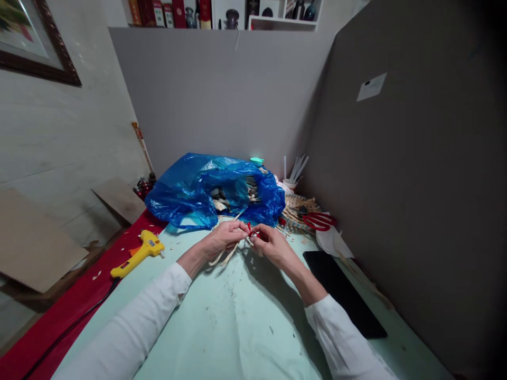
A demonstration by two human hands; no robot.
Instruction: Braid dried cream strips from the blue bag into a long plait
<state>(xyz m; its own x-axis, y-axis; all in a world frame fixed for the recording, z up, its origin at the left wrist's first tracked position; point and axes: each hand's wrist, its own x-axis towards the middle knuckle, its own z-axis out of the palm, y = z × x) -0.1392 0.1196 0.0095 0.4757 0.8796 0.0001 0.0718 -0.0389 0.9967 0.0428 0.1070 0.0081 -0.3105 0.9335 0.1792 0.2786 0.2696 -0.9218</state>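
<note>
Both hands meet above the pale green cloth, fingertips close together. My left hand (226,238) is closed in a pinch on pale straw-like strips (229,255), whose ends hang below and stick out above the fingers. A small red piece (250,228), perhaps ribbon or cord, shows between the two hands. My right hand (271,244) pinches at this red piece, with more red visible by its fingers. The exact shape of what is held is too small to make out. Just behind the hands lies an open blue plastic bag (182,184) with pale dry material inside.
A yellow glue gun (138,254) lies at left, its cord trailing toward me. Red-handled scissors (320,221) rest on a woven basket (295,208) at right, near a cup of white sticks (291,183). A black flat board (344,293) lies nearer. Grey panels (229,95) enclose the back and right.
</note>
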